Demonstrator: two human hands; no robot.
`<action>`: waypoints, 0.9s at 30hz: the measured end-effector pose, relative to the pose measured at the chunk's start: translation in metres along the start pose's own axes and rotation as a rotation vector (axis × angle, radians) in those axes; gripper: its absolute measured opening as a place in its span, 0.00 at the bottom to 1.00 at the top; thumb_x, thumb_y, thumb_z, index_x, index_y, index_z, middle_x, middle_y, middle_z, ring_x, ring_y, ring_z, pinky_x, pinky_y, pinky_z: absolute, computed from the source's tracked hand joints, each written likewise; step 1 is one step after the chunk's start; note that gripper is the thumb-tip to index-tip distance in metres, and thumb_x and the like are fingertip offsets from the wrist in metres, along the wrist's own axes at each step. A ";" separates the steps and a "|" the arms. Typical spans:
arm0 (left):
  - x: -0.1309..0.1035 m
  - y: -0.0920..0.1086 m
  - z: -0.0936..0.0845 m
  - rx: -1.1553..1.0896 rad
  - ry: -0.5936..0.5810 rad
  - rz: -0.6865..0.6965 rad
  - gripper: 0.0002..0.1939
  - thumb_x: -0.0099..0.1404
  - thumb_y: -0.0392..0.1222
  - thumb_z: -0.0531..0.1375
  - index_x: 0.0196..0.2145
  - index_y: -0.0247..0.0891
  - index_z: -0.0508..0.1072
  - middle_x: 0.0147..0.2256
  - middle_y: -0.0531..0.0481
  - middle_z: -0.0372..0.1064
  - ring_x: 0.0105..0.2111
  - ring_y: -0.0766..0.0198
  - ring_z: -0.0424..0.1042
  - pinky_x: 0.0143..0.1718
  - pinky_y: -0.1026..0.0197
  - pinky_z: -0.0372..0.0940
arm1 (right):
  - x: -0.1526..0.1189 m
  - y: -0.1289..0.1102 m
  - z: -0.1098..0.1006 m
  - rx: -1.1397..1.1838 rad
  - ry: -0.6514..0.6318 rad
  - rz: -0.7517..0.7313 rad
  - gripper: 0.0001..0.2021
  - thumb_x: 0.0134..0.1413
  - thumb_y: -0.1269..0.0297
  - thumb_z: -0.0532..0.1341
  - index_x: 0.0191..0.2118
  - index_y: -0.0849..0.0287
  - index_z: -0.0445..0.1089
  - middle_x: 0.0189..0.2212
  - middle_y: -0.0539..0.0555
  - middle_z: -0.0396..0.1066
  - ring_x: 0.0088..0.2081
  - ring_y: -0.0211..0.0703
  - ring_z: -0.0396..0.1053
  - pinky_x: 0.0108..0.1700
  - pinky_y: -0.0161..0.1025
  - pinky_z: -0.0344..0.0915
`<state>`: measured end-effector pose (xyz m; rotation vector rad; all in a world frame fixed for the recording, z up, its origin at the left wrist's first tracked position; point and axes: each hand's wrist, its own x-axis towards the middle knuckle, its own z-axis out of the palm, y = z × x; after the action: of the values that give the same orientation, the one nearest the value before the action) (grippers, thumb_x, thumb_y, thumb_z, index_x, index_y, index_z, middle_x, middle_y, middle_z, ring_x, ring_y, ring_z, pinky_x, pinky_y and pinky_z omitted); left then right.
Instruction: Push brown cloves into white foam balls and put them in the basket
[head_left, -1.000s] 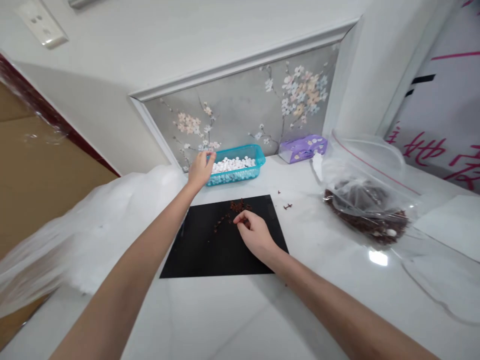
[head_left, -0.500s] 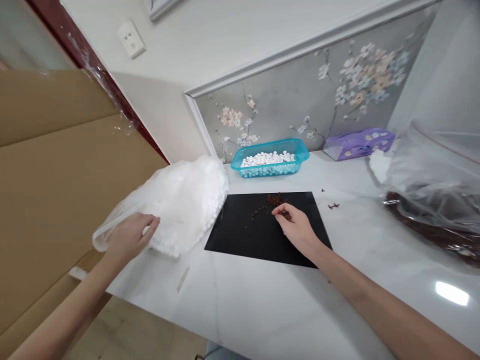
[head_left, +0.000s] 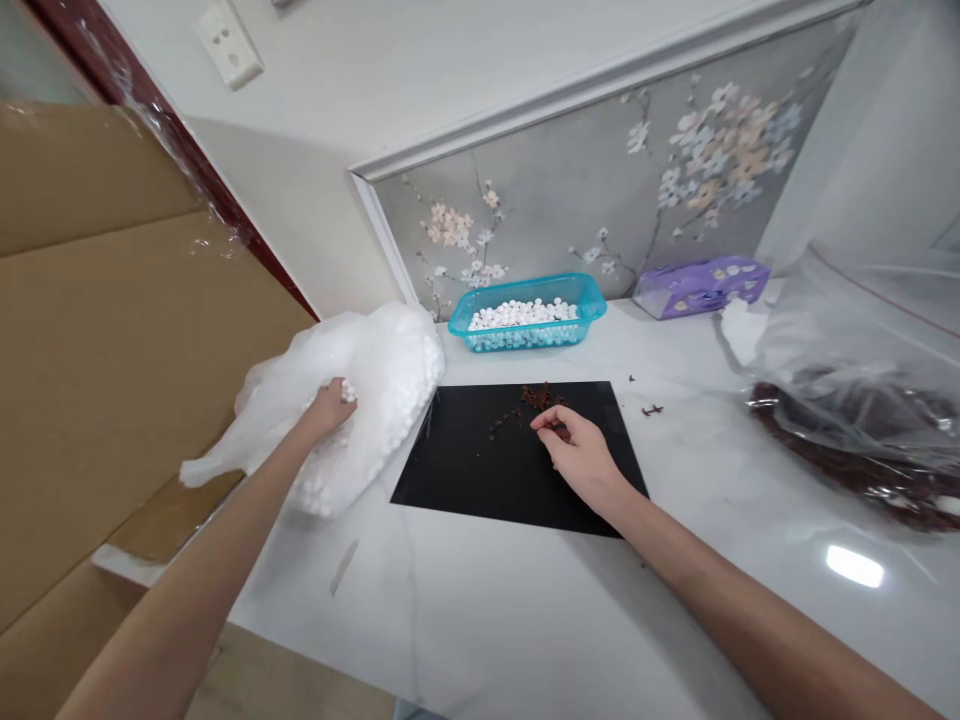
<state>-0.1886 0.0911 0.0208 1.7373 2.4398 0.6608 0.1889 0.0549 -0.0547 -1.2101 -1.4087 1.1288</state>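
Note:
My left hand (head_left: 330, 410) is at the mouth of a clear plastic bag (head_left: 401, 350) filled with small white balls. Its fingers are closed, and a few white foam balls (head_left: 348, 391) show at the fingertips. Over the right part of a black sheet (head_left: 457, 470) is my right hand (head_left: 574, 445), thumb and fingers curled close together. Reddish-brown bits show beside and under these fingers; whether any are pinched I cannot make out. A small pile of brown bits (head_left: 535, 397) lies just beyond, with a thin trail of dark pieces (head_left: 504, 422) to its left.
A turquoise basket (head_left: 525, 341) of white balls stands against the wall behind the sheet. Right of it lies a purple pack (head_left: 705, 287). A clear zip bag of brown material (head_left: 847, 440) sits at the right. A large cardboard box (head_left: 135, 360) rises at the left.
My left hand has moved right and forward into the bag, and white balls now show at its fingertips. The right hand has stayed over the sheet. The view has shifted slightly.

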 end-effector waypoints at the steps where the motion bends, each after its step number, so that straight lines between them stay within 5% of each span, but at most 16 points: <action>1: -0.001 -0.001 0.002 0.091 -0.021 -0.009 0.06 0.46 0.37 0.55 0.26 0.39 0.62 0.26 0.47 0.66 0.36 0.52 0.68 0.38 0.57 0.61 | 0.000 0.000 0.000 -0.002 0.003 0.000 0.06 0.43 0.66 0.53 0.27 0.58 0.65 0.20 0.48 0.61 0.20 0.35 0.58 0.23 0.35 0.57; 9: -0.009 -0.007 -0.015 0.358 -0.036 -0.034 0.05 0.50 0.41 0.52 0.27 0.39 0.63 0.31 0.43 0.69 0.36 0.50 0.69 0.33 0.58 0.59 | 0.000 0.001 0.001 0.001 -0.010 0.008 0.06 0.43 0.65 0.53 0.28 0.58 0.65 0.21 0.48 0.61 0.20 0.35 0.57 0.23 0.35 0.57; 18: -0.007 -0.002 -0.043 0.396 -0.032 0.046 0.13 0.52 0.47 0.51 0.34 0.39 0.67 0.31 0.47 0.69 0.32 0.56 0.68 0.31 0.61 0.57 | 0.000 -0.002 0.000 -0.011 -0.008 0.010 0.06 0.43 0.65 0.53 0.28 0.58 0.65 0.20 0.47 0.60 0.20 0.35 0.57 0.24 0.35 0.58; 27: 0.000 0.010 -0.059 0.428 -0.046 0.100 0.12 0.52 0.49 0.52 0.30 0.39 0.68 0.24 0.50 0.66 0.28 0.58 0.66 0.31 0.61 0.57 | 0.000 -0.002 -0.001 -0.011 -0.011 0.016 0.06 0.43 0.65 0.53 0.27 0.58 0.65 0.19 0.47 0.59 0.20 0.35 0.57 0.24 0.35 0.57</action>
<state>-0.1976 0.0758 0.0783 1.9969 2.6184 0.0994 0.1893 0.0546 -0.0528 -1.2264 -1.4177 1.1420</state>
